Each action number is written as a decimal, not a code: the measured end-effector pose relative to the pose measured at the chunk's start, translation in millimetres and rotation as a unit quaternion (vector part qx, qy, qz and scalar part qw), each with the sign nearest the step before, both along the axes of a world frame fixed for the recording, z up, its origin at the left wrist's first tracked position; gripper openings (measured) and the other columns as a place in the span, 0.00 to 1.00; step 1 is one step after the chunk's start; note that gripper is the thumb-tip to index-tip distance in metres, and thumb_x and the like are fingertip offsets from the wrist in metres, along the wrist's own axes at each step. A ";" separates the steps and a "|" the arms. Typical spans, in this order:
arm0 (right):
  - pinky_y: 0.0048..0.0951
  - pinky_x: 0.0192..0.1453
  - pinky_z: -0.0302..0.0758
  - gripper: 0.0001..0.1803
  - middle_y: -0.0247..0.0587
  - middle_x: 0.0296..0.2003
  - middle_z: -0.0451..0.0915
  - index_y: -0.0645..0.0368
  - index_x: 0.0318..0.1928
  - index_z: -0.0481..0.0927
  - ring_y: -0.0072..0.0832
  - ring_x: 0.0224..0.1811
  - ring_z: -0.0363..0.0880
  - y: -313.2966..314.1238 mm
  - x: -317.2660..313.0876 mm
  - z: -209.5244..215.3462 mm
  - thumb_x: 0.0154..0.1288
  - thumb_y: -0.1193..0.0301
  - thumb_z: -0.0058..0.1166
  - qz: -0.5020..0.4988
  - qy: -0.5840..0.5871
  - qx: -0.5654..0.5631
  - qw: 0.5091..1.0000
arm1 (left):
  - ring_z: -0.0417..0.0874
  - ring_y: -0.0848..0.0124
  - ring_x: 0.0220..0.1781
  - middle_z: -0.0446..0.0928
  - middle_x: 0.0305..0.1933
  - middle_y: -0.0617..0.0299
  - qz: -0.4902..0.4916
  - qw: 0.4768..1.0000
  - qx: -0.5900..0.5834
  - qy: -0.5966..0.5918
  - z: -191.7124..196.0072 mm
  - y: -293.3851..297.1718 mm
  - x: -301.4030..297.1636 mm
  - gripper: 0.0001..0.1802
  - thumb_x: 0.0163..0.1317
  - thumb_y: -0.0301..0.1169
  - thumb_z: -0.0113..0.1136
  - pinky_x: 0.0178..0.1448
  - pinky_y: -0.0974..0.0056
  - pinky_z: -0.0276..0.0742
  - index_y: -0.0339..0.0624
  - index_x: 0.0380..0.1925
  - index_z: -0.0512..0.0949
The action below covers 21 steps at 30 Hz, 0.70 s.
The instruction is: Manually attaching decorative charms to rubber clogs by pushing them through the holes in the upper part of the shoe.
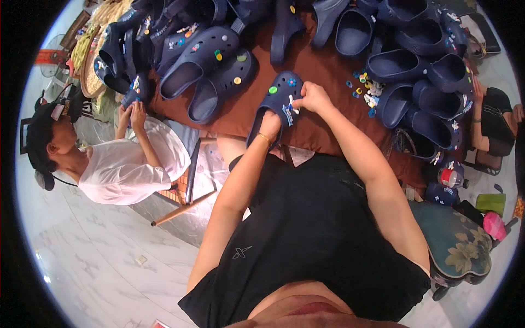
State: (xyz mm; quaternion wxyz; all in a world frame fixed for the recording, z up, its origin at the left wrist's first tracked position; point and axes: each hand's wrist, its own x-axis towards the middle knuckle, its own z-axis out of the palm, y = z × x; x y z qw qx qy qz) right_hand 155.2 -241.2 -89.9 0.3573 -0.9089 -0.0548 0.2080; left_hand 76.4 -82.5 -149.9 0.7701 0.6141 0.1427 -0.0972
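The left hand (269,124) was pushed into the opening of a navy clog (280,94); its fingers were hidden inside, so I couldn't tell whether they gripped or lay flat. The right hand (315,98) was closed in a pinch, thumb and forefinger at the edge of a white charm (290,103), part of which the fingertips covered. The clog lay between the two hands, toe pointing away from the person, its heel end partly behind the left wrist. A green button (272,90) and a blue flower (291,82) sat nearer the toe.

Under the clog spread a brown cloth (321,68). Right of the right hand lay loose charms (374,91), too small and jumbled to make out singly. Two decorated clogs (203,61) rested left of the hands, and a heap of clogs (397,65) stood to the right; the farthest ones were cut off at the upper edge.

At the left, a co-worker (123,167) in a white shirt had both hands at another clog (133,92), partly covering it. At the right rim, a person in black (496,123) showed only partly, bent by the lens.
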 end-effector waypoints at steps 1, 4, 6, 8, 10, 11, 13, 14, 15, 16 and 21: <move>0.32 0.36 0.73 0.24 0.43 0.26 0.77 0.59 0.27 0.72 0.34 0.30 0.77 -4.0 -1.2 -4.7 0.31 0.61 0.71 -0.003 -0.029 0.026 0.999 | 0.75 0.72 0.46 0.73 0.49 0.59 -0.002 0.999 0.007 0.035 4.3 -1.6 1.2 0.25 0.59 0.35 0.54 0.49 0.69 0.72 0.33 0.54 0.67; 0.24 0.35 0.72 0.18 0.35 0.27 0.76 0.61 0.31 0.72 0.20 0.31 0.73 -29.4 -12.3 -44.1 0.43 0.67 0.67 -0.046 -0.036 0.188 0.980 | 0.76 0.68 0.46 0.76 0.45 0.56 -0.016 0.994 -0.081 0.072 23.6 -12.9 -0.2 0.20 0.55 0.31 0.50 0.46 0.68 0.71 0.32 0.47 0.73; 0.28 0.37 0.72 0.16 0.41 0.28 0.78 0.62 0.35 0.73 0.26 0.32 0.76 -19.0 -41.3 -40.0 0.51 0.65 0.61 -0.043 -0.087 0.245 0.965 | 0.75 0.66 0.50 0.75 0.49 0.57 0.001 0.981 -0.196 0.005 -38.0 32.2 -27.2 0.24 0.54 0.33 0.50 0.51 0.67 0.69 0.35 0.51 0.70; 0.29 0.37 0.72 0.12 0.46 0.31 0.77 0.62 0.36 0.73 0.34 0.32 0.78 -56.4 -64.0 -56.5 0.54 0.68 0.56 -0.093 -0.191 0.198 0.957 | 0.72 0.64 0.55 0.72 0.53 0.57 -0.005 0.959 -0.282 -0.027 50.6 0.0 -35.0 0.29 0.54 0.38 0.52 0.58 0.62 0.66 0.38 0.55 0.66; 0.29 0.36 0.73 0.10 0.45 0.30 0.77 0.62 0.36 0.73 0.34 0.31 0.78 -69.6 -81.5 -54.0 0.55 0.71 0.54 -0.109 -0.210 0.186 0.954 | 0.70 0.64 0.57 0.70 0.55 0.56 0.005 0.950 -0.312 -0.027 100.8 4.3 -39.1 0.30 0.54 0.40 0.51 0.61 0.60 0.63 0.39 0.57 0.63; 0.29 0.35 0.73 0.09 0.44 0.28 0.77 0.62 0.34 0.74 0.32 0.29 0.78 -74.0 -84.0 -57.5 0.54 0.71 0.54 -0.128 -0.205 0.193 0.951 | 0.69 0.63 0.58 0.69 0.57 0.56 0.007 0.939 -0.343 -0.008 117.2 8.3 -38.5 0.32 0.55 0.41 0.51 0.63 0.58 0.61 0.39 0.58 0.61; 0.29 0.35 0.73 0.08 0.43 0.28 0.77 0.62 0.34 0.74 0.32 0.29 0.78 -75.5 -83.5 -63.5 0.54 0.71 0.54 -0.145 -0.211 0.203 0.945 | 0.74 0.64 0.51 0.74 0.49 0.57 0.011 0.956 -0.293 -0.010 153.0 18.8 -16.9 0.25 0.57 0.41 0.50 0.57 0.60 0.68 0.41 0.52 0.67; 0.29 0.34 0.73 0.08 0.43 0.28 0.77 0.62 0.33 0.75 0.31 0.29 0.78 -74.6 -82.1 -62.4 0.53 0.71 0.54 -0.170 -0.209 0.213 0.939 | 0.76 0.66 0.45 0.76 0.43 0.59 0.007 0.979 -0.204 0.008 161.4 38.2 1.5 0.20 0.56 0.40 0.52 0.50 0.61 0.71 0.42 0.46 0.71; 0.29 0.34 0.74 0.07 0.43 0.28 0.77 0.61 0.32 0.75 0.30 0.29 0.78 -73.8 -79.7 -62.5 0.53 0.71 0.54 -0.180 -0.221 0.212 0.935 | 0.75 0.70 0.42 0.75 0.39 0.62 0.066 0.987 -0.147 -0.030 194.5 35.5 20.4 0.14 0.56 0.36 0.53 0.48 0.65 0.70 0.42 0.40 0.72; 0.29 0.35 0.74 0.08 0.44 0.29 0.78 0.61 0.33 0.76 0.31 0.30 0.79 -73.2 -78.1 -65.9 0.53 0.72 0.54 -0.185 -0.214 0.217 0.934 | 0.75 0.71 0.42 0.75 0.40 0.64 0.090 0.967 -0.171 -0.167 229.9 26.3 42.6 0.11 0.55 0.31 0.53 0.50 0.66 0.69 0.41 0.39 0.72; 0.31 0.35 0.74 0.09 0.45 0.33 0.77 0.61 0.38 0.73 0.35 0.30 0.78 -75.9 -61.7 -13.2 0.56 0.72 0.52 -0.121 -0.231 0.248 0.933 | 0.76 0.71 0.43 0.76 0.43 0.62 0.015 0.983 -0.108 -0.145 302.2 140.4 195.9 0.11 0.57 0.33 0.51 0.45 0.65 0.72 0.42 0.38 0.75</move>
